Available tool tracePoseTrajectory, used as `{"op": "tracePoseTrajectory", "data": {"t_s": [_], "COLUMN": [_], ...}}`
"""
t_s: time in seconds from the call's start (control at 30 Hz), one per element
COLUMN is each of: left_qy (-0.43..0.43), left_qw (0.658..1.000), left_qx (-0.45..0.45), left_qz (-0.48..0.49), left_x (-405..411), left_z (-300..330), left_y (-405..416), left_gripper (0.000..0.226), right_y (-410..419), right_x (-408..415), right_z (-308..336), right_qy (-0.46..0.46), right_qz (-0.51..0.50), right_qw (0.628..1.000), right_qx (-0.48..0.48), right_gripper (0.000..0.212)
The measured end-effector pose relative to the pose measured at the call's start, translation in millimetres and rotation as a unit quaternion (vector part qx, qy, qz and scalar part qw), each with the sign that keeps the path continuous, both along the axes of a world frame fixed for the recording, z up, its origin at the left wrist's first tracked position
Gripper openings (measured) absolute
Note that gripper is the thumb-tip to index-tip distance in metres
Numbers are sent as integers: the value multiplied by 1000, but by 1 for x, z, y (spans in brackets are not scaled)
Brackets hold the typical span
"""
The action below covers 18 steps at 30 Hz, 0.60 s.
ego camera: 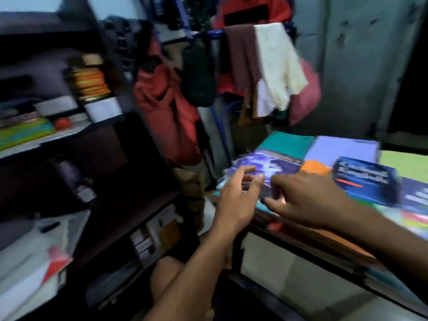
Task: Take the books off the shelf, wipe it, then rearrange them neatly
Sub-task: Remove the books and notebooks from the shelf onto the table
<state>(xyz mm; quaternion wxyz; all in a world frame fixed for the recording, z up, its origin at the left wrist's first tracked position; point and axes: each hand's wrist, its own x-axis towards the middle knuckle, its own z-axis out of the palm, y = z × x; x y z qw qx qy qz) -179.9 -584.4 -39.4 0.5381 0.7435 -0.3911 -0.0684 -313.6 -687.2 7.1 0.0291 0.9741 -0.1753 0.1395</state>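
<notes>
Though the whole frame is blurred by motion, your dark shelf [97, 144] fills the left half, its upper boards carrying flat stacks of books [25, 132] and an upright orange bundle [91, 83], with white papers [30, 258] lower left. At top centre, clothes [273, 66] hang over a rail in red, brown and cream. To the right of centre, the table [308, 242] slopes down toward the lower right edge and holds coloured sheets and books taken off the shelf. A blue book [368, 179] lies at the right, a purple book [268, 166] at the table's near left corner. Your right hand [308, 202] reaches in from the lower right above the purple book, fingers spread and loosely bent, holding nothing; whether they touch the cover you cannot tell. Your left hand [236, 200] comes up from the bottom centre just beside it, fingers [249, 169] spread, tips at the purple cover's edge.
</notes>
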Motion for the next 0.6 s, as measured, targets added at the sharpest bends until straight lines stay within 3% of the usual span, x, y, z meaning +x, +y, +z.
{"op": "tracePoseTrajectory", "data": {"t_s": [0.1,0.23,0.33,0.43,0.5,0.6], "left_qy": [3,18,-1,-37,7,67], "left_qw": [994,961,900,812,783,779], "left_qx": [-36,-23,-11,80,135,213], "left_qz": [99,276,437,577,608,586], "left_x": [44,101,122,127,131,142], "left_z": [-5,-30,-58,-78,-86,-90], "left_y": [75,195,288,363,403,435], "left_gripper": [32,32,42,45,55,76], "right_y": [51,122,189,246,277,312], "right_x": [70,148,192,230,254,283], "right_z": [-10,-45,-76,-104,-116,-121], "right_qy": [3,20,71,95,96,109], "right_qz": [109,190,213,216,209,175], "right_qw": [991,941,898,846,831,786], "right_qx": [80,280,377,479,506,583], "right_gripper": [38,36,32,44,55,57]}}
